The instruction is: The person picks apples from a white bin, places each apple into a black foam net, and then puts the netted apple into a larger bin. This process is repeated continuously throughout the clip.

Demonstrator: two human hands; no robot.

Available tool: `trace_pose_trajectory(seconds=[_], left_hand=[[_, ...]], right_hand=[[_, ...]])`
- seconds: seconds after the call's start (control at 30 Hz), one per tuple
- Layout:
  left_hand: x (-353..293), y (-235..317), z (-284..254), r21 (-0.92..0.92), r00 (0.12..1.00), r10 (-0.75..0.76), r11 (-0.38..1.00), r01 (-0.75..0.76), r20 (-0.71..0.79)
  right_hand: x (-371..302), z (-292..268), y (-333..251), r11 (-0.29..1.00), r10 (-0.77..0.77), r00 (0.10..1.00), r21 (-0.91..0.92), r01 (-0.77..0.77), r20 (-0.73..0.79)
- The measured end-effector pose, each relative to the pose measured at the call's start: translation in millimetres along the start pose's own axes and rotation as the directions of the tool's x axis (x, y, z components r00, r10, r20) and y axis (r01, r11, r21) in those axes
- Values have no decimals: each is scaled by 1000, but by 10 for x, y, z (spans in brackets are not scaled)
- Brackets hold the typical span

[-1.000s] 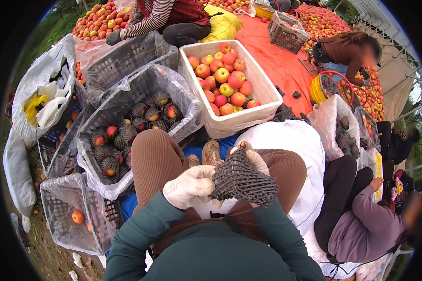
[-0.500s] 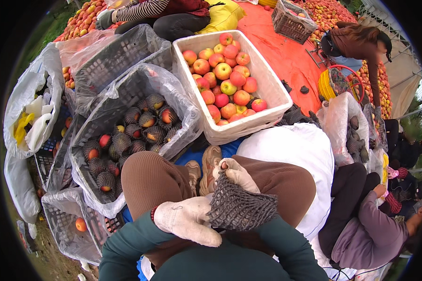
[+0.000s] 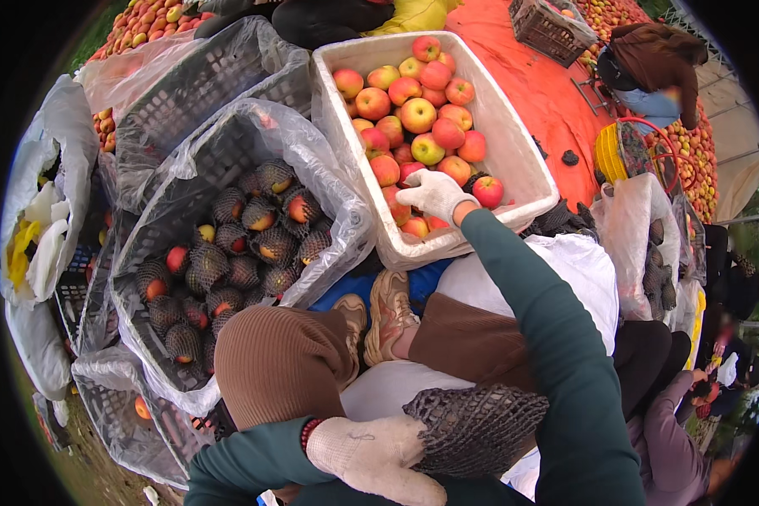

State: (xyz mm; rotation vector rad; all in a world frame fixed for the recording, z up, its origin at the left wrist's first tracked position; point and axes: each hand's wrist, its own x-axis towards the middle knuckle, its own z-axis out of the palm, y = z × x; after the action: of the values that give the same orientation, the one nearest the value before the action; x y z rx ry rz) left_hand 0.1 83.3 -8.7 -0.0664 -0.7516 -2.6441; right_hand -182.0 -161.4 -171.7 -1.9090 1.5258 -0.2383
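My left hand, in a white knit glove with a red bead bracelet at the wrist, is closed on a dark grey foam fruit net held above my lap. The net fans out to the right and hangs slack. My right hand, also gloved, reaches into the white crate of loose red and yellow apples. Its fingers are spread over the apples at the crate's near side, next to a red apple. The palm side is hidden.
To the left, a plastic-lined crate holds several netted apples. A smaller lined crate sits nearer, with one apple. A white sack lies at my right. A co-worker bends beyond the red tarp.
My right hand has left the net and moved forward into the apple crate. My left hand keeps hold of the net, now lower and slightly to the right in view. The view has shifted.
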Motion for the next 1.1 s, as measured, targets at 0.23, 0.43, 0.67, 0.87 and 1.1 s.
trace_pose_trajectory(seconds=[0.23,0.43,0.67,0.87,1.1], left_hand=[[-674,-407,-301,240,955,-116,953,184,-272],[-42,194,-167,400,915,385,862,-311,-119],[-292,186,-184,540,887,377,821,-187,-267],[-172,478,-28,333,677,335,933,-139,-655],[-61,612,213,517,388,358,714,472,-849]], right_hand=[[440,491,-98,952,233,955,-243,-186,182],[602,556,266,875,291,862,249,-415,415],[565,430,169,700,190,761,458,-548,620],[66,-191,-90,31,-10,794,794,-607,608],[-1457,-911,-1082,-148,-150,977,973,-176,154]])
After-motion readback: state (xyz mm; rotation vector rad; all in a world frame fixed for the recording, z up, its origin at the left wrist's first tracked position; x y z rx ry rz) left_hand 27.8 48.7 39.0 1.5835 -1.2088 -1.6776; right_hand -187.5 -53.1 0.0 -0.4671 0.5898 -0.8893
